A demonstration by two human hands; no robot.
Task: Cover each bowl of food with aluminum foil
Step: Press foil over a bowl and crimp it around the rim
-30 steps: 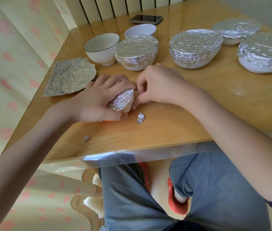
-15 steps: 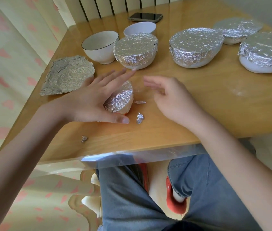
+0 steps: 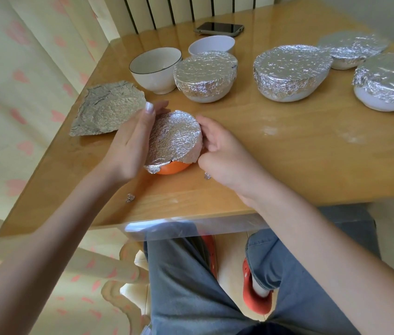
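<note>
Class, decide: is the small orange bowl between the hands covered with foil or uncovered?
Covered: crinkled aluminium foil spans the small orange bowl's top and folds down its sides.

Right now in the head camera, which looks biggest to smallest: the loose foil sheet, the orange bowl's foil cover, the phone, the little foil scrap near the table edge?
1. Loose crumpled foil sheet and orange bowl's foil cover: too alike to rank.
2. Dark phone, though it lies farther away.
3. Tiny foil scrap.
</note>
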